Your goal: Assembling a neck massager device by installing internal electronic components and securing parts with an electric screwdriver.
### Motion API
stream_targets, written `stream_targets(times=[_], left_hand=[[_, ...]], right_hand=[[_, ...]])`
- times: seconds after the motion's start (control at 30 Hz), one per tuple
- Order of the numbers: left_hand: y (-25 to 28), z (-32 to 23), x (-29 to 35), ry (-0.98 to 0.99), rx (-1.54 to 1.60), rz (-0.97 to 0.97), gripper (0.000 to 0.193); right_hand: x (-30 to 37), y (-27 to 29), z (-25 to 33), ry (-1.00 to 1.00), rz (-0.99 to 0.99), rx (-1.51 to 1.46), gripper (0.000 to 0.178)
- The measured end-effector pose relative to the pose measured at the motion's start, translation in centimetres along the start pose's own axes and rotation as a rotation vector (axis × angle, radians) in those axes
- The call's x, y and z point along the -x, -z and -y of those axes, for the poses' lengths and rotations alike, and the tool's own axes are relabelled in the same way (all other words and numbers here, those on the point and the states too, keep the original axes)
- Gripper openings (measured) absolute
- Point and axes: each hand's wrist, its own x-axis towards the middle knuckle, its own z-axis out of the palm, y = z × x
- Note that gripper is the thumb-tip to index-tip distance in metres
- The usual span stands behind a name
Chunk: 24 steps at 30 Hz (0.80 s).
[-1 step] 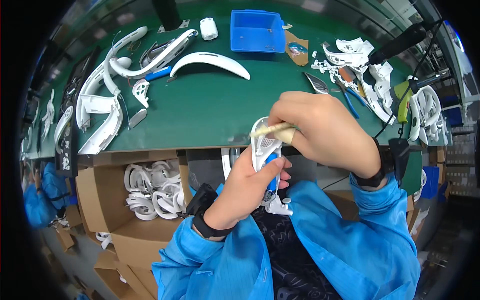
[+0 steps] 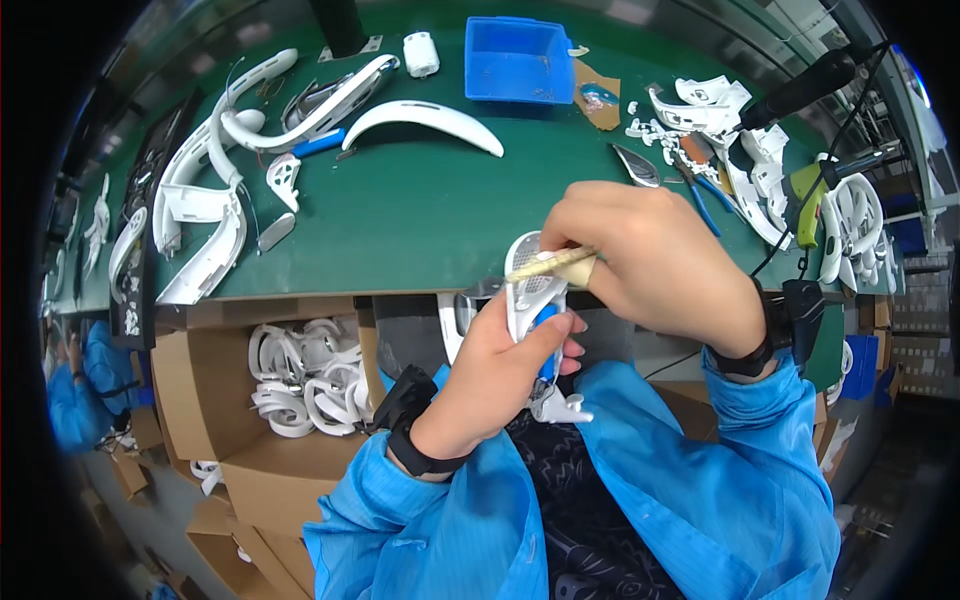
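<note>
My left hand [image 2: 490,365] is closed around a white curved plastic housing [image 2: 522,312] with a perforated oval end. Inside the housing, a blue cylinder [image 2: 547,340] shows between my thumb and fingers. My right hand [image 2: 655,265] pinches a thin yellowish stick [image 2: 540,266], which slants across the oval end. Cream-coloured tape [image 2: 578,268] wraps a right fingertip. Whether the stick's tip touches the housing is hard to tell. A white arm of the same assembly [image 2: 448,325] shows left of my left hand, and its small bracket end [image 2: 560,405] hangs below.
White curved shells [image 2: 425,122] lie across the green bench [image 2: 400,220]. Behind stands a blue bin [image 2: 520,60]. On the right are blue-handled pliers [image 2: 705,200], a green-handled tool [image 2: 808,205] with a cable, and white parts. Below left, a cardboard box [image 2: 195,390] holds several white housings.
The housing has turned slightly in my left hand, and more of the white arm with a grey part shows beside it. The stick has shifted slightly to the right.
</note>
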Motion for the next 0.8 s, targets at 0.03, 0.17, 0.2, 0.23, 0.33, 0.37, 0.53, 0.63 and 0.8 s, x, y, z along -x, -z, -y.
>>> stream_targets(times=[0.03,0.17,0.2,0.23,0.33,0.37,0.53,0.63,0.8], left_hand=[[0.0,0.1,0.1,-0.017,-0.001,-0.018,0.029],[0.4,-0.7,0.1,0.034,-0.046,0.04,0.041],[0.5,-0.7,0.2,0.037,-0.044,0.038,0.041],[0.6,-0.6,0.2,0.009,-0.014,0.072,0.043],[0.7,-0.4,0.6,-0.068,0.004,0.137,0.052],[0.6,-0.4,0.8,-0.119,-0.007,0.171,0.059],[1.3,-1.0,1.3,-0.006,-0.077,0.213,0.065],[1.5,-1.0,1.1,0.019,0.005,0.227,0.068],[1.4,-0.9,1.0,0.017,0.158,0.247,0.071]], right_hand=[[-0.1,0.3,-0.1,0.01,0.005,-0.009,0.015],[-0.2,0.7,0.3,0.001,0.018,0.001,0.016],[-0.2,0.7,0.3,-0.009,0.021,0.022,0.016],[-0.1,0.6,0.2,-0.011,0.024,0.019,0.016],[0.2,0.3,0.4,-0.073,-0.006,0.091,0.017],[0.3,0.3,0.4,-0.075,0.002,0.093,0.017],[0.5,0.3,0.1,-0.038,0.001,0.122,0.016],[0.3,0.0,-0.4,-0.026,-0.046,0.097,0.015],[0.5,-0.1,-0.9,-0.026,-0.072,0.068,0.016]])
